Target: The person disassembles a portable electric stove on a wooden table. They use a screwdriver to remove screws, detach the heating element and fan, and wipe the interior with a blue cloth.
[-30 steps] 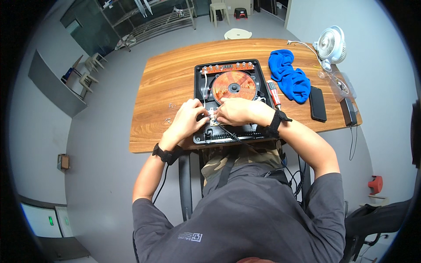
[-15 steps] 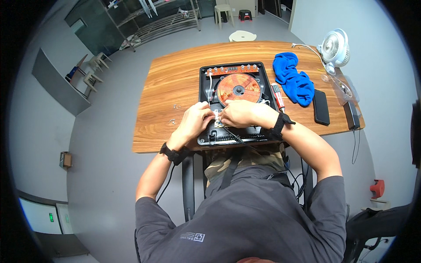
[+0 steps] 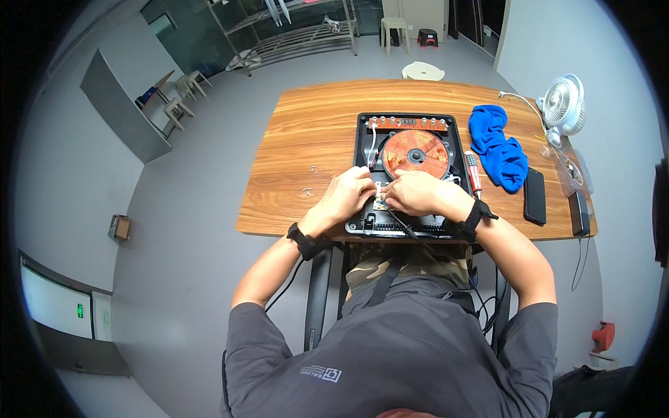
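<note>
An opened induction cooker (image 3: 360,150) lies on the wooden table, its black shell exposing a round copper coil (image 3: 431,143) and an orange control board (image 3: 418,124) along the far edge. From that board a white cable (image 3: 373,143) runs down to the fingertips of my left hand (image 3: 346,197), which are pinched together around its lower end. My right hand (image 3: 418,194) reaches over the coil's near edge. Its fingers are bent together at a small circuit board (image 3: 380,205) beside the left fingertips; what they grip is hidden. A black cord (image 3: 401,223) leads off from this spot.
Right of the cooker lie a red-and-white screwdriver (image 3: 474,174), a blue cloth (image 3: 500,157) and a black phone (image 3: 534,197). A white fan (image 3: 563,104), a clear plastic box (image 3: 577,167) and a black adapter (image 3: 579,214) are farther right. Small screws (image 3: 306,191) lie on the left.
The whole scene has shifted right and slightly down in view. Both hands stay at the same spot on the cooker, with only slight finger movement.
</note>
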The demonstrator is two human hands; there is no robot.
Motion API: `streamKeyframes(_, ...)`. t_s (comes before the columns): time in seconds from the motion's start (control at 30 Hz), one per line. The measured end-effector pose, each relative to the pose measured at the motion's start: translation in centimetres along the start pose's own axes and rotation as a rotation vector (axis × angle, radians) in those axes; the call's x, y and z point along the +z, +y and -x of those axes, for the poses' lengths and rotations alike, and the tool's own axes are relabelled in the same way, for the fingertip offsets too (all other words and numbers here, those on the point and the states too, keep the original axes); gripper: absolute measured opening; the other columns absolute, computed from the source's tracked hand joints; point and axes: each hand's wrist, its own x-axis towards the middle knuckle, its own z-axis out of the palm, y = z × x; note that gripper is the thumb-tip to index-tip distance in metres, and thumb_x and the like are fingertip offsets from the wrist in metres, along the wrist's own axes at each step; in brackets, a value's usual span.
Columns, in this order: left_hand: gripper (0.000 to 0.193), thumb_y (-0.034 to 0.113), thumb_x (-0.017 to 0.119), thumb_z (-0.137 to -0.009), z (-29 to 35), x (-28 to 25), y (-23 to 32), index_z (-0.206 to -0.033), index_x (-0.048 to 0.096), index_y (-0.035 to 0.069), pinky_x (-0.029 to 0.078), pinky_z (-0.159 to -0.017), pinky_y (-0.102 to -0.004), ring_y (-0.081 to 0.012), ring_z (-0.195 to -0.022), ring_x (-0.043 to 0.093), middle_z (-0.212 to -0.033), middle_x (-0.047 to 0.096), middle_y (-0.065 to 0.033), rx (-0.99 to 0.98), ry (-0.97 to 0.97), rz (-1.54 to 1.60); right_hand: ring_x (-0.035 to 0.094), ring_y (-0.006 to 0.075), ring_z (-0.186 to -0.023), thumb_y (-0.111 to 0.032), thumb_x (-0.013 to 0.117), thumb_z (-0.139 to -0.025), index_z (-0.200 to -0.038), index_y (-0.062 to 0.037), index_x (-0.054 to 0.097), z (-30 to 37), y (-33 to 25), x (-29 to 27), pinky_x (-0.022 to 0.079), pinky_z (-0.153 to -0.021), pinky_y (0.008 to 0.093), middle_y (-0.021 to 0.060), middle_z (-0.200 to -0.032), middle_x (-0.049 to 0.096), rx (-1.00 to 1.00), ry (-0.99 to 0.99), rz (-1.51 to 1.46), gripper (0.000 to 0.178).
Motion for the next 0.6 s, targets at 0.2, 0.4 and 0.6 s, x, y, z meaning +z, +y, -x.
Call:
streamKeyframes(0.2,0.008,0.006,0.075,-0.083,0.1,0.4,-0.3,-0.089,0.072,0.002,0.054,-0.077,-0.0405,-0.0317,-0.088,0.064,-0.090,0.063,-0.0117,-0.023,0.035,-0.007,0.063,0.0400,-0.105,-0.032,0.054,-0.101,-0.094,-0.0026,0.073,-0.1,-0.2,-0.3,0.051,-0.094,0.0501,0.0213,-0.094,0.072,0.009,0.002,-0.045,0.035)
streamKeyframes(0.4,0.008,0.006,0.075,-0.083,0.0,0.4,-0.5,-0.089,0.072,0.001,0.054,-0.076,-0.0405,-0.0332,-0.088,0.064,-0.091,0.063,-0.0129,0.031,0.051,0.063,0.064,0.0403,-0.102,-0.032,0.054,-0.101,-0.096,-0.0030,0.072,0.1,0.2,-0.2,0.052,-0.091,0.0513,0.0220,-0.093,0.071,-0.018,0.034,-0.041,0.034)
streamKeyframes(0.6,0.008,0.004,0.076,-0.083,0.2,1.6,-1.4,-0.089,0.071,0.000,0.054,-0.072,-0.0395,-0.0314,-0.079,0.065,-0.086,0.062,-0.0142,-0.055,0.159,0.108,0.066,0.0352,-0.106,-0.026,0.055,-0.101,-0.114,-0.0066,0.074,-0.1,-0.1,-0.8,0.051,-0.100,0.0457,0.0126,-0.114,0.074,0.042,-0.096,-0.030,0.030)
